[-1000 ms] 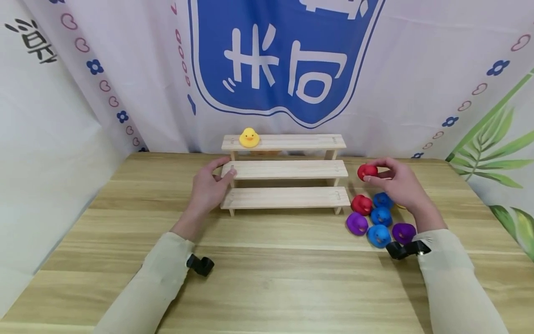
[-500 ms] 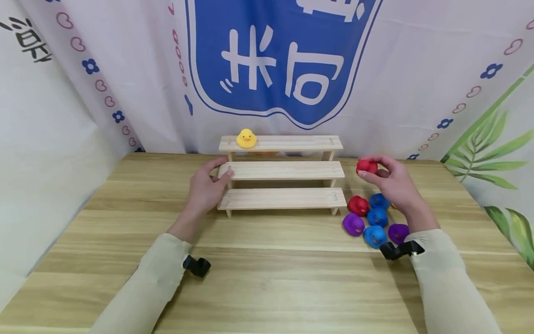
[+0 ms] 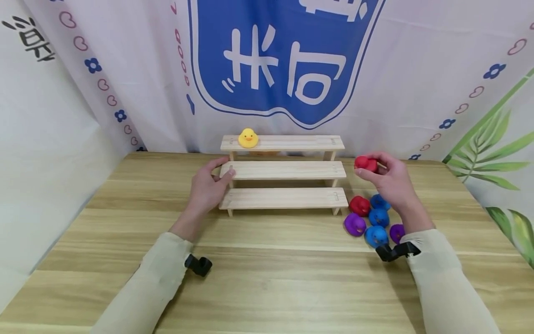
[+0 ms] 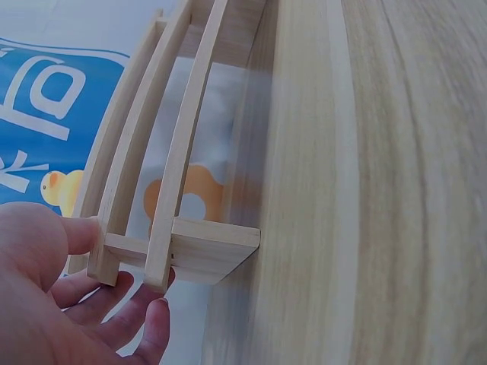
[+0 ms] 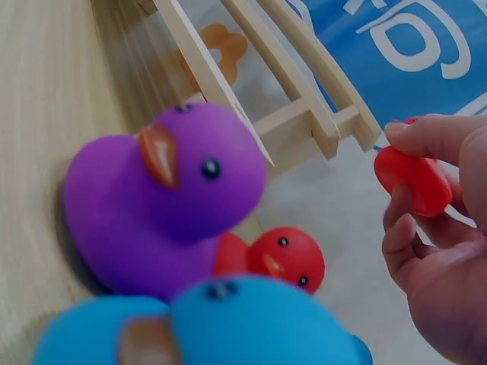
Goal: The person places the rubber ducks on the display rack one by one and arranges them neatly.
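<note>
A three-tier wooden step rack stands at the back of the table. My left hand grips the left end of its middle shelf, thumb on top and fingers beneath, as the left wrist view shows. Beyond the rack's right end, my right hand pinches a red rubber duck between thumb and fingers, raised off the table. On the top shelf, toward the left, sits a yellow rubber duck. Below my right hand lies a cluster of ducks: another red one, several blue ones and two purple ones.
The wood-grain table extends in front of the rack. Behind it hangs a white curtain with a blue printed panel. A black wrist camera mount on my right sleeve sits close to the nearest ducks.
My right hand has risen slightly and shifted a little left with the red duck, which has turned in the fingers. The left hand keeps its grip on the rack.
</note>
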Motion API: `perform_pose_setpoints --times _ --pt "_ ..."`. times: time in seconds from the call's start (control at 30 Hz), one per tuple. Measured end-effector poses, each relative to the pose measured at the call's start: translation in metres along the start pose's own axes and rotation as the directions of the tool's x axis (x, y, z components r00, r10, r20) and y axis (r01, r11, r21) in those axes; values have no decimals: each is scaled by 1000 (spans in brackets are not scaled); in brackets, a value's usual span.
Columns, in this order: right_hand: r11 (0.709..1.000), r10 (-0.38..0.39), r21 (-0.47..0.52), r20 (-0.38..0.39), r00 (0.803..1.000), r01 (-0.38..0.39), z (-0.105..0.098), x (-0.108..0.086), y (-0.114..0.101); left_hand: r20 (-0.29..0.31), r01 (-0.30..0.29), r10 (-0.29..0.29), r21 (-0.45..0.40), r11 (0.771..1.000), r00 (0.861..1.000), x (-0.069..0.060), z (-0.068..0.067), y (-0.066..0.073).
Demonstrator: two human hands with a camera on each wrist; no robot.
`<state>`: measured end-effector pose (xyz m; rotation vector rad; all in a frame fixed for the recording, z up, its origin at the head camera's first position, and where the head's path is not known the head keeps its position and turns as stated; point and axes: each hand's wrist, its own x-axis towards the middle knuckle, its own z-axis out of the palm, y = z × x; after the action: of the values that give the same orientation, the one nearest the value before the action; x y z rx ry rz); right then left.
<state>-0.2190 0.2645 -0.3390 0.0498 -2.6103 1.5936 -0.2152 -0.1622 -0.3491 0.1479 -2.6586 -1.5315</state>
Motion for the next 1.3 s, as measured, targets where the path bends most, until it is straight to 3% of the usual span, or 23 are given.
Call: perform_pose_setpoints --times 0.37,0.53,0.73,0.87,1.07,1.17,1.3 --pt "994 -99 46 -2 995 99 11 -4 -17 11 27 -27 1 1000 1000 1 1 0" --pt "994 -106 -34 -6 994 106 19 -3 -26 18 48 -48 -2 999 999 -1 0 0" --pt "991 -103 -89 4 995 103 26 0 -38 9 28 -28 11 1000 1000 -1 -1 2" --pt "977 -199 -77 0 980 198 36 3 -43 8 15 -15 4 1000 1000 -1 0 3" --pt "942 -332 -53 -3 943 331 48 14 -52 6 10 -10 1 1000 1000 -1 0 3" --pt "941 -336 -46 17 942 336 54 22 -58 4 15 -15 4 1000 1000 -1 1 3" --pt "955 -292 -35 65 954 295 63 31 -66 3 20 -20 11 1000 1000 -2 0 3"
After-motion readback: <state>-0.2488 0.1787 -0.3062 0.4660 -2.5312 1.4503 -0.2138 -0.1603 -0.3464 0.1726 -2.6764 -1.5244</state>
